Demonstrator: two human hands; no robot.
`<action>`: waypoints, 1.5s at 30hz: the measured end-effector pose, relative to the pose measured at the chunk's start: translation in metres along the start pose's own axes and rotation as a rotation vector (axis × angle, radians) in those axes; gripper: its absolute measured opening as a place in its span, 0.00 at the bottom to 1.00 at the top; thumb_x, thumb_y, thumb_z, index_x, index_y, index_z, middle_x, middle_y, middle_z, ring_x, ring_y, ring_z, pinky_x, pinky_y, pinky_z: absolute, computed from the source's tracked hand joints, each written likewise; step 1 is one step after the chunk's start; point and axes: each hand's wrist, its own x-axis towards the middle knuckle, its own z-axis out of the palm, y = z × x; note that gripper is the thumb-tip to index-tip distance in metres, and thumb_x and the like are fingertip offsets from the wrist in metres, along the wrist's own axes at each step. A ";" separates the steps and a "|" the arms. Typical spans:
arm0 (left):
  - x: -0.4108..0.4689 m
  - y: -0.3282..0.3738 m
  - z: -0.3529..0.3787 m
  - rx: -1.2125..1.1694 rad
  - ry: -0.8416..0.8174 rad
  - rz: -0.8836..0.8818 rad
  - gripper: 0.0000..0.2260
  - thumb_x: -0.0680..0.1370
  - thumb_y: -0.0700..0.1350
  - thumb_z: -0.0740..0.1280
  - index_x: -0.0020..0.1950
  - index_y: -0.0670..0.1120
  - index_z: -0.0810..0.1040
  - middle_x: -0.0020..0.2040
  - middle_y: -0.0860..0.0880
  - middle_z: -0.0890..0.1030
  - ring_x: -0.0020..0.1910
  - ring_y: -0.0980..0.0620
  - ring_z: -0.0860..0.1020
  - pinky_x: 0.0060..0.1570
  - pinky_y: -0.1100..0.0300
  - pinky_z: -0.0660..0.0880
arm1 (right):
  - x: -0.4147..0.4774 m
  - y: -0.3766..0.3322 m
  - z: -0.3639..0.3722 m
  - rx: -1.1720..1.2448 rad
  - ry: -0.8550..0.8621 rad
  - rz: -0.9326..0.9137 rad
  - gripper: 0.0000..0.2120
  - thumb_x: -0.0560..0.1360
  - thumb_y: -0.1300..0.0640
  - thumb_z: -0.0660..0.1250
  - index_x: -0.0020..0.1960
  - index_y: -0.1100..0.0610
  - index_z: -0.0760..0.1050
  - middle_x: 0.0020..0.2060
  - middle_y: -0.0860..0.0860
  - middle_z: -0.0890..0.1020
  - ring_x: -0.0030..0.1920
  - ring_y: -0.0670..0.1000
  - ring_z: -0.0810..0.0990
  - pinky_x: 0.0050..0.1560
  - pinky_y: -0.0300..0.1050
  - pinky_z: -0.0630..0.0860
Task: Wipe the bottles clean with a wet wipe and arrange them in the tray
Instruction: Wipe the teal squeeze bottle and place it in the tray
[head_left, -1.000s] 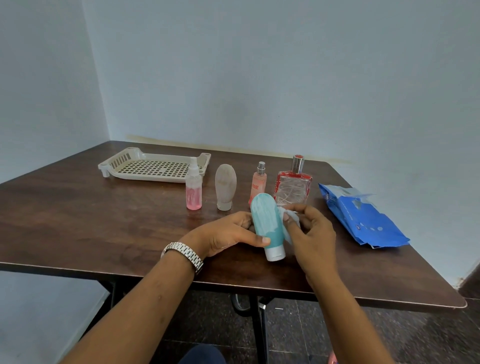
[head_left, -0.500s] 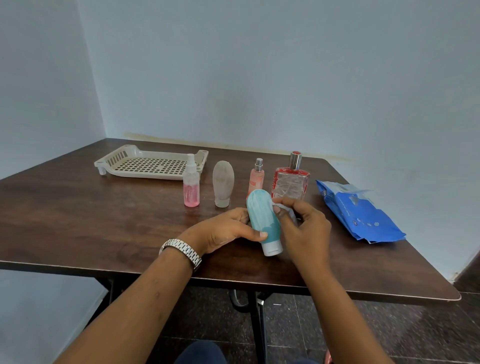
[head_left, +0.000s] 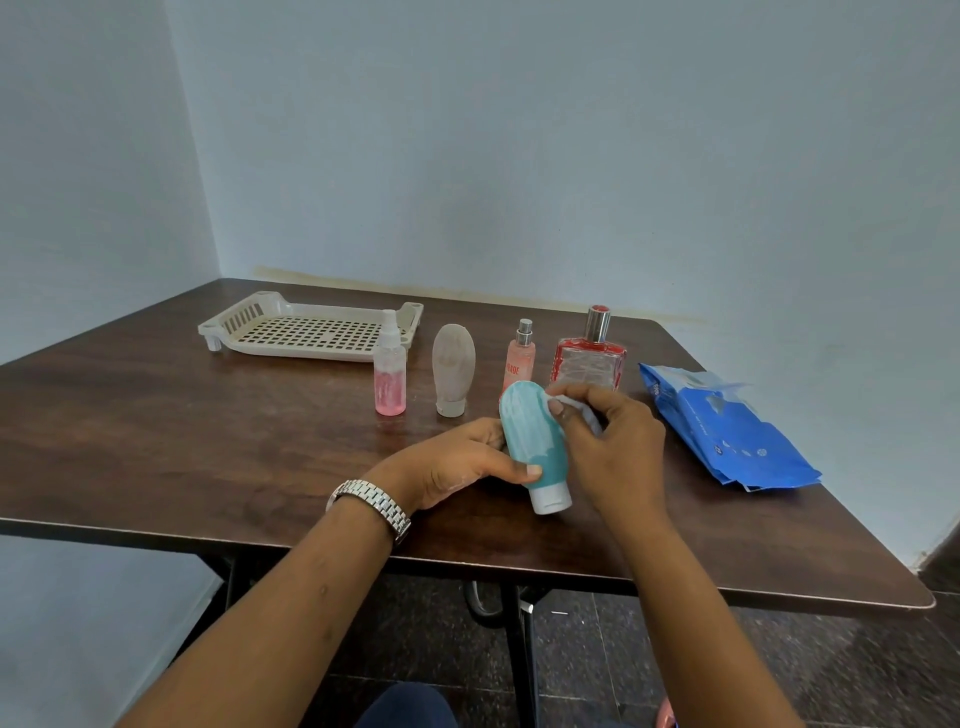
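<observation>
1. The dark wooden tabletop (head_left: 182, 441) carries everything. Its near edge crosses above the person's forearms.
2. The cream slotted tray (head_left: 291, 349) sits at the far left with no bottle in it. From the hands it lies up and to the left, beyond the row of standing bottles, so the left hand is the nearer one for the carry.
3. A blue wipe pack (head_left: 727, 431) lies at the right, flap open.
4. The left hand (head_left: 457, 462) wraps its grip round the lower body of the teal bottle (head_left: 530, 441), thumb across the front just above the white cap.
5. The right hand (head_left: 618, 457) pinches the wet wipe (head_left: 589, 418) against the bottle's upper right side.
6. The teal bottle's long axis is tilted: cap toward the person, rounded end up and away. I cannot tell whether the cap rests on the wood.
7. Behind stand four bottles not yet moved: a square perfume bottle (head_left: 589, 364), a frosted bottle (head_left: 453, 369), a pink spray bottle (head_left: 390, 379) and a slim peach sprayer (head_left: 519, 358).
8. Hidden: most of the wipe, the bottle's back, and the left fingers behind it.
</observation>
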 end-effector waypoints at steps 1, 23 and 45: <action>0.000 0.000 0.000 0.002 0.001 -0.001 0.14 0.77 0.31 0.62 0.61 0.42 0.75 0.57 0.47 0.80 0.59 0.52 0.79 0.62 0.61 0.73 | 0.003 -0.003 0.001 -0.024 -0.006 -0.018 0.06 0.73 0.61 0.69 0.47 0.52 0.81 0.38 0.39 0.79 0.41 0.31 0.77 0.40 0.21 0.69; 0.000 0.001 0.002 0.020 0.029 0.005 0.15 0.78 0.32 0.62 0.64 0.37 0.73 0.60 0.43 0.79 0.60 0.50 0.77 0.64 0.61 0.71 | 0.005 -0.001 0.001 -0.213 -0.018 -0.061 0.08 0.75 0.63 0.66 0.51 0.56 0.81 0.44 0.47 0.82 0.44 0.42 0.77 0.44 0.26 0.70; 0.000 0.000 0.002 0.016 0.046 -0.005 0.11 0.78 0.34 0.62 0.59 0.43 0.76 0.55 0.48 0.81 0.55 0.55 0.80 0.58 0.64 0.74 | -0.024 0.001 -0.008 -0.283 -0.055 -0.185 0.10 0.73 0.64 0.68 0.53 0.56 0.81 0.49 0.49 0.83 0.48 0.42 0.77 0.51 0.33 0.72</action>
